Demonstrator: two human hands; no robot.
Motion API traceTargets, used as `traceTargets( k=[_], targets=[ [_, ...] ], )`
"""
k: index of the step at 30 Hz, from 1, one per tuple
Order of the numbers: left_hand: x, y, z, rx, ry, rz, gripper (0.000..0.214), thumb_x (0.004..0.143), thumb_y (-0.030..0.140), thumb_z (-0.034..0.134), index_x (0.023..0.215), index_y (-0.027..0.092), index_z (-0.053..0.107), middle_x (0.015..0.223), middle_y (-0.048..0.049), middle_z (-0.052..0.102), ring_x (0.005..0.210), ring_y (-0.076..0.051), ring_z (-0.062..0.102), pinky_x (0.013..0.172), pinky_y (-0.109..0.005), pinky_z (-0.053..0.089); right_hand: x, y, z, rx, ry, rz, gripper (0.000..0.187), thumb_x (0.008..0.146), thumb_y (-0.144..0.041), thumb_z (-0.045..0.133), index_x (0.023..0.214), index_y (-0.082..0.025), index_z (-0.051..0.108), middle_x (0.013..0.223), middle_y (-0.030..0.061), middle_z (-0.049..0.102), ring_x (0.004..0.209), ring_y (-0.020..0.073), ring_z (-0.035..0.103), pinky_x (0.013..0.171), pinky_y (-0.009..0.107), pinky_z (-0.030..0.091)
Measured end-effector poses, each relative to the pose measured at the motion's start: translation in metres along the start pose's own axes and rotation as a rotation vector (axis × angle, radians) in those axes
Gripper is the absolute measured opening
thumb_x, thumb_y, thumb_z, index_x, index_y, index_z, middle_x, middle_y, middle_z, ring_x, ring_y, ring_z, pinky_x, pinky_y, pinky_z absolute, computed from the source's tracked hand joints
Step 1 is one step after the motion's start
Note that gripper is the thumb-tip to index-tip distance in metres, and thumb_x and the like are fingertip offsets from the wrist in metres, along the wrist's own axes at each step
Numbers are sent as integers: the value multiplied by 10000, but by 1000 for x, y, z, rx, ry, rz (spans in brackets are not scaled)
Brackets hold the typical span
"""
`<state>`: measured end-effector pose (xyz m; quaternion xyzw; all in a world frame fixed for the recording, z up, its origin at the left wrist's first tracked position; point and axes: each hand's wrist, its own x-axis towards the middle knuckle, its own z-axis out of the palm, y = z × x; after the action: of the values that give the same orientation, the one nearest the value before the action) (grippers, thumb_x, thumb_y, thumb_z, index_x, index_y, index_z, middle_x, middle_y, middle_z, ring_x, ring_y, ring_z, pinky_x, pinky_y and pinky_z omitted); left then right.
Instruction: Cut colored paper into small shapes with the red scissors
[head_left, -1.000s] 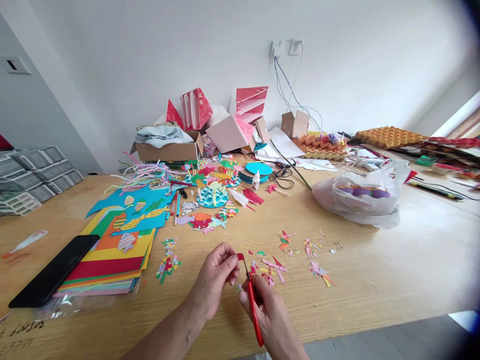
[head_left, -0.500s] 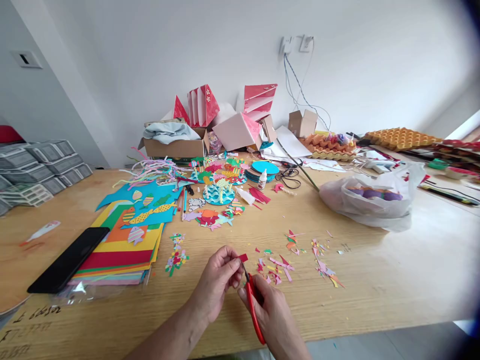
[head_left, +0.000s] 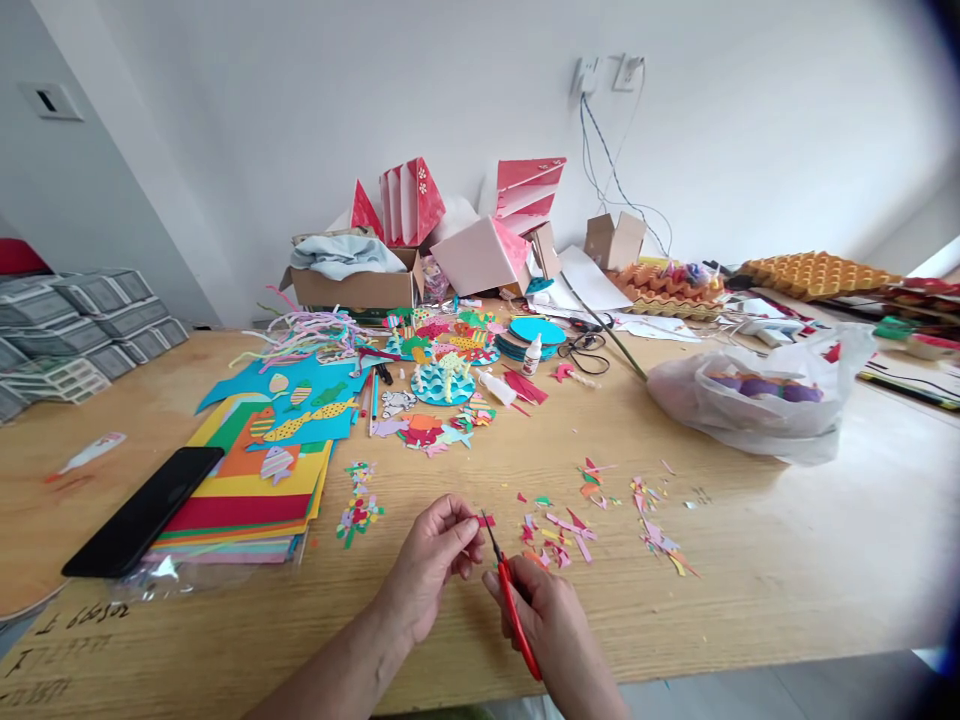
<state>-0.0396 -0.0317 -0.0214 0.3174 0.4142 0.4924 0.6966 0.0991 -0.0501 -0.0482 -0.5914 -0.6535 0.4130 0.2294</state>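
Note:
Between the thumb and fingers of my left hand (head_left: 442, 550) is a small piece of red paper (head_left: 487, 521). My right hand (head_left: 544, 610) grips red-handled scissors (head_left: 516, 612), whose dark blades point up and away, with the tips at the red paper. Whether the blades are closed on the paper I cannot tell. Just beyond my right hand lie pink, red and yellow paper scraps (head_left: 562, 535). Tiny cut paper bits (head_left: 360, 515) form a small pile left of my left hand.
A black phone (head_left: 142, 510) rests partly on stacked coloured paper (head_left: 240, 500) at the left. Paper fish and blue discs (head_left: 534, 335) crowd the middle back. A white plastic bag (head_left: 757, 410) sits right, near more scraps (head_left: 656, 530). Boxes (head_left: 360, 285) stand against the wall.
The view has shifted slightly, so the table things sit a little further right. The scissors have turned a little against the red paper, and less of the paper shows.

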Motion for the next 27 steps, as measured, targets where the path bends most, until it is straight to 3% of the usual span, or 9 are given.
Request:
traceTargets(
  k=[5,11,16,22,27],
  targets=[
    [2,5,3,104,-15,-6,188,627,293,644,654,155,519,563,36,504,507,-71,441,481,-188,321,8,-9,-16,237,130,-100,192,659,-346,561,647,-192,446,557,-30,475,519,123,462,497,226,380],
    [8,4,17,291,-94,16,191,633,316,615,633,144,530,517,26,507,478,-79,440,464,-199,326,15,-27,-32,489,205,-155,147,624,-230,575,697,-195,452,659,-13,519,594,133,525,562,248,439],
    [13,3,24,408,-64,-24,177,614,303,604,636,152,514,517,37,504,457,-76,449,453,-198,331,19,-21,-33,467,249,-155,78,662,-203,528,679,-195,452,601,-36,478,523,108,475,470,211,396],
    [14,2,35,393,-65,25,187,637,318,594,622,151,511,496,46,470,440,-65,402,421,-184,303,19,-13,-36,431,316,-194,93,710,-265,508,709,-191,452,604,-36,478,526,108,471,493,217,388],
    [13,12,38,308,-58,15,145,667,273,596,646,148,524,539,26,530,472,-67,442,462,-178,330,2,-6,-43,163,231,-176,183,766,-329,458,646,-194,428,567,-43,436,518,107,421,486,211,347]
  ],
)
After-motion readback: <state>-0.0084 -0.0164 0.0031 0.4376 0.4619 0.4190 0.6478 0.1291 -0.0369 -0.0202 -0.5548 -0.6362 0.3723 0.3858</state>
